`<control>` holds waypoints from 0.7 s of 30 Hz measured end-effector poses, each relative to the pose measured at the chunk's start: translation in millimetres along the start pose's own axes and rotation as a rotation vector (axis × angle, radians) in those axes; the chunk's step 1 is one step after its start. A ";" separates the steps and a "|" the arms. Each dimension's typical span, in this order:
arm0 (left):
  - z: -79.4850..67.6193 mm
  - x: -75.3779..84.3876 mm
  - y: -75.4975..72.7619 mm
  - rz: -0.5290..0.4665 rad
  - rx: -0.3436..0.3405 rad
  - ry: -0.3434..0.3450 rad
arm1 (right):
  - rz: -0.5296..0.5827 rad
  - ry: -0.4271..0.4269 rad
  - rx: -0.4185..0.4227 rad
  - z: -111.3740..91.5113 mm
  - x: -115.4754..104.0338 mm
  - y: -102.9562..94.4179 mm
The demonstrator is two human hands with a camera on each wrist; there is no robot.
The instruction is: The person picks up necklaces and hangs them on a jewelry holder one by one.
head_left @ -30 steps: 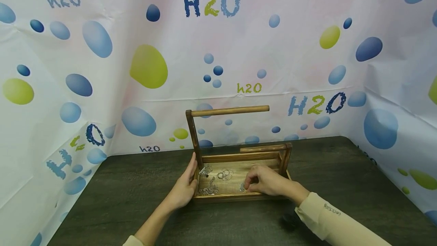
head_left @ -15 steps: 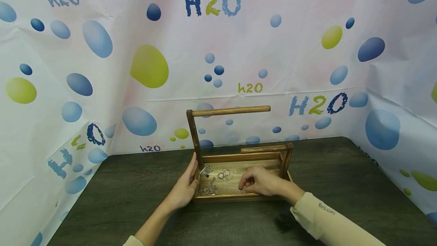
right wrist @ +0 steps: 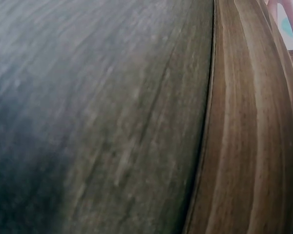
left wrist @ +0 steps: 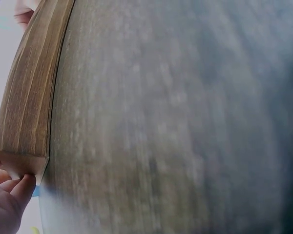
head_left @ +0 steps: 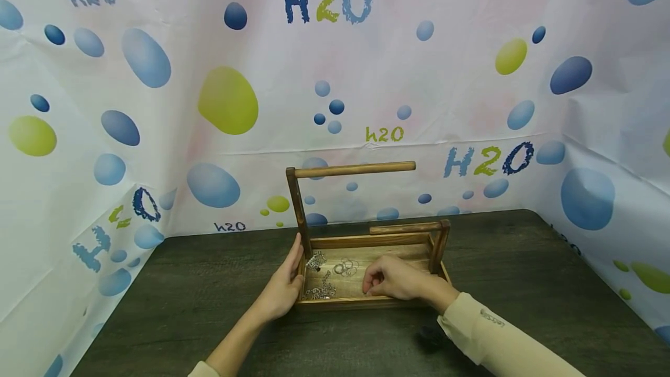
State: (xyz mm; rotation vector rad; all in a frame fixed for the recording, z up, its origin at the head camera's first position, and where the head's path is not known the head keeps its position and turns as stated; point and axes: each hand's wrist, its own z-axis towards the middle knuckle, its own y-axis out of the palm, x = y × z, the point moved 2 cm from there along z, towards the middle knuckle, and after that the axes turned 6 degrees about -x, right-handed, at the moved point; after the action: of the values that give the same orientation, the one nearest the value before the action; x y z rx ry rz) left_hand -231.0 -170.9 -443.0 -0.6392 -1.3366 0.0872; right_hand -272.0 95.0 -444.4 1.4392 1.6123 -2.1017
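Note:
A shallow wooden tray stands on the dark table, with wooden jewelry bars rising from its two ends. My left hand lies along the tray's left end, fingers straight against the outer wall. In the left wrist view its fingertips touch the tray's corner. My right hand is inside the tray by the front wall, thumb and index finger pinched together close over the floor. Whatever small piece is at its fingertips is hidden. Silvery chains lie front left, another silvery bunch behind, and thin bracelets or hoops in the middle.
The taller bar reaches rightward from the left post, high above the tray. A lower bar reaches leftward from the right post, behind my right hand. A white printed sheet hangs behind and beside the table.
My right hand has shifted a little left along the front wall. A small silvery piece seen earlier at its fingertips is now covered by them. The left hand stays put.

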 end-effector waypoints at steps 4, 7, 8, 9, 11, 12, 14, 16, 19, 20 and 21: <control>0.0 0.0 -0.7 -0.001 0.003 -0.005 | -0.022 -0.003 -0.031 0.8 -2.9 -1.7; 0.1 -1.6 -0.6 0.001 -0.002 -0.009 | -0.055 -0.012 -0.065 1.3 -5.3 -2.8; 0.2 -2.3 -0.6 -0.001 -0.003 -0.014 | -0.068 -0.014 -0.077 1.5 -6.0 -3.1; 0.3 -2.6 -0.5 0.000 -0.004 -0.017 | -0.078 -0.014 -0.089 1.6 -7.0 -3.3; 0.4 -3.1 -0.3 0.000 -0.006 -0.026 | -0.099 -0.013 -0.110 2.0 -8.3 -3.5; 0.5 -3.0 -0.2 0.000 -0.004 -0.035 | -0.107 -0.010 -0.119 2.4 -9.0 -3.6; 0.7 -3.0 -0.1 0.000 -0.003 -0.036 | -0.125 -0.004 -0.135 3.1 -10.2 -3.9; 0.8 -2.5 -0.1 -0.003 -0.002 -0.030 | -0.143 0.001 -0.149 4.2 -11.4 -4.1; 0.5 -1.9 0.0 -0.014 -0.002 -0.021 | -0.161 0.017 -0.170 5.4 -13.4 -4.6; 0.3 -1.5 0.0 -0.016 -0.002 -0.020 | -0.165 0.022 -0.177 5.7 -14.0 -4.6; 0.0 -1.6 0.1 -0.016 -0.003 -0.019 | -0.164 0.027 -0.182 5.8 -14.5 -4.7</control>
State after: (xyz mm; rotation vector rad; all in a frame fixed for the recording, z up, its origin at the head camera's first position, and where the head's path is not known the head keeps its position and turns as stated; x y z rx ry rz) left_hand -231.4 -171.4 -444.4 -0.6315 -1.3597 0.0785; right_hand -270.5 86.3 -430.8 1.3242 1.9362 -1.9609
